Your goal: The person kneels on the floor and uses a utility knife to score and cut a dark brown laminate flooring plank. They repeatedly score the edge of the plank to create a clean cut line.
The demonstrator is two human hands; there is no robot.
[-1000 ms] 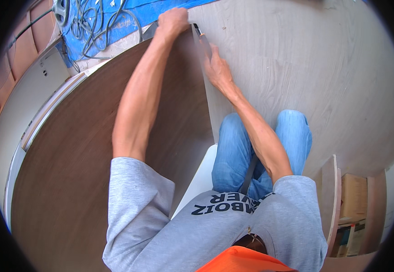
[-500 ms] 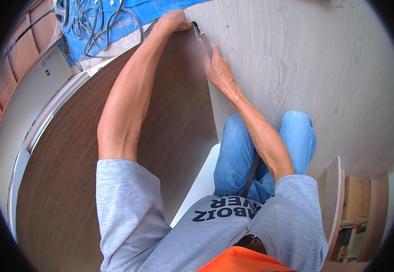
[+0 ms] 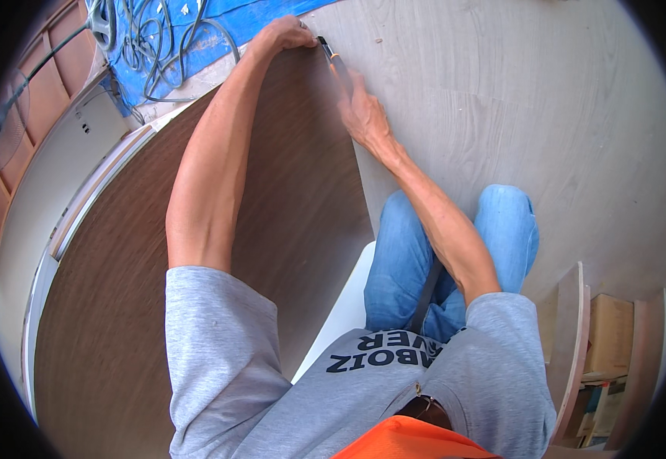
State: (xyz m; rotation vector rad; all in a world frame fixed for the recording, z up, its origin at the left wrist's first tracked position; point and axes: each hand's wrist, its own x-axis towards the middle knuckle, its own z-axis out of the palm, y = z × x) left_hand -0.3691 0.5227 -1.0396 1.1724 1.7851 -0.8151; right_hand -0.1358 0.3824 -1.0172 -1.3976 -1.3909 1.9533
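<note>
My left hand (image 3: pixel 285 33) reaches to the far corner of a large dark brown wood-grain panel (image 3: pixel 272 206). Its fingers are curled together there, and what they pinch, if anything, is hidden. Just right of that corner, my right hand (image 3: pixel 367 116) is closed round a hand tool (image 3: pixel 338 70) with a dark and orange handle. The tool's metal shaft points away from me, its black tip close beside my left fingertips; its exact kind is not plain.
Grey wood-look flooring (image 3: pixel 517 138) lies to the right. A blue sheet (image 3: pixel 233 19) with a tangled cable (image 3: pixel 168 50) is at the far left. White-edged boards (image 3: pixel 80 199) run along the panel's left side. A cardboard box (image 3: pixel 608 333) sits on shelving at the lower right.
Both hands and the tool have shifted slightly left in the picture. The tool's tip is now nearer my left fingers. My grip on the tool is unchanged.
</note>
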